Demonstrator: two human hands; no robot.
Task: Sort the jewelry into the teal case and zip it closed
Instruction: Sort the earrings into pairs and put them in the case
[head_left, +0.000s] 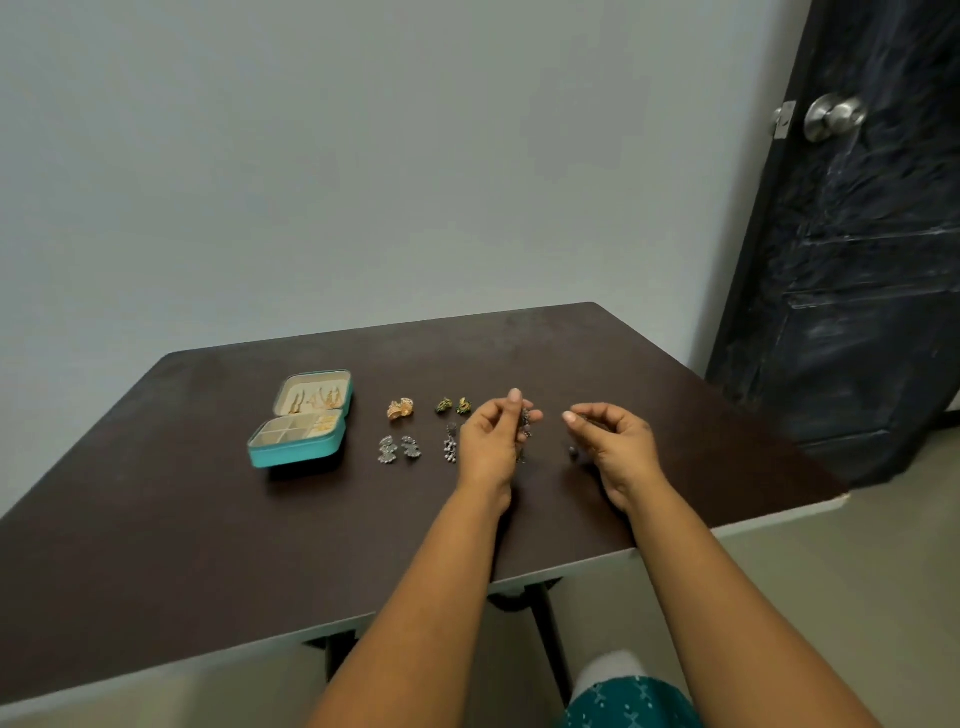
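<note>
The teal case (291, 454) lies open at the left of the dark table, with gold earrings in its lid and one front compartment. To its right lie a gold pair (400, 408), a green pair (453, 406), a silver pair (399, 449) and a dark silver dangling earring (450, 446). My left hand (491, 441) pinches a dark dangling earring (525, 423) between thumb and fingers, lifted above the table. My right hand (615, 441) hovers beside it, fingertips pinched together on something small and dark that I cannot make out. A small dark piece (573, 452) lies below it.
The dark table (208, 545) stands against a pale wall; its right edge falls away near my right forearm. A black door (857, 234) with a metal knob stands at the right. My knee in teal fabric shows below the front edge.
</note>
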